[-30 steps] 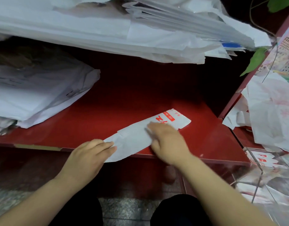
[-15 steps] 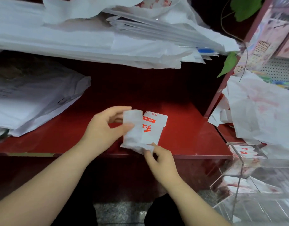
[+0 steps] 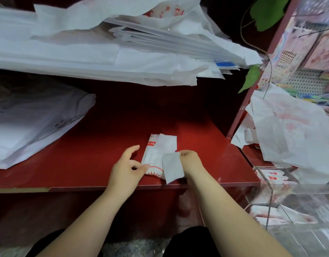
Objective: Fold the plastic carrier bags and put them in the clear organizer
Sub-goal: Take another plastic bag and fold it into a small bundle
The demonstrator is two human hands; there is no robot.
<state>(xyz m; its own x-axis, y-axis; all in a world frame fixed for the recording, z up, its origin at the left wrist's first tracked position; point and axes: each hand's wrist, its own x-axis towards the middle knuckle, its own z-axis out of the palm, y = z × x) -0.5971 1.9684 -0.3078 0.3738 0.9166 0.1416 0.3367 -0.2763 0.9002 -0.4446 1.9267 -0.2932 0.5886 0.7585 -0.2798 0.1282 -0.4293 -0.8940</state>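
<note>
- My feed is dim overall. The light falls from above and is brightest on the stacked white bags (image 3: 85, 58) along the top.
- Under that stack the shadow is deep, and the back of the red shelf (image 3: 104, 164) goes almost black.
- The shelf's front part has a dull sheen, and a soft shadow lies beside the folded bag (image 3: 160, 151).
- The clear organizer (image 3: 299, 191) at lower right shows pale glare along its edges, so I can barely read its contents.
- The left hand (image 3: 126, 169) and right hand (image 3: 191, 164) look slightly soft.
- The wide lens tilts the red upright (image 3: 252, 89) at right, and the corners smear.
</note>
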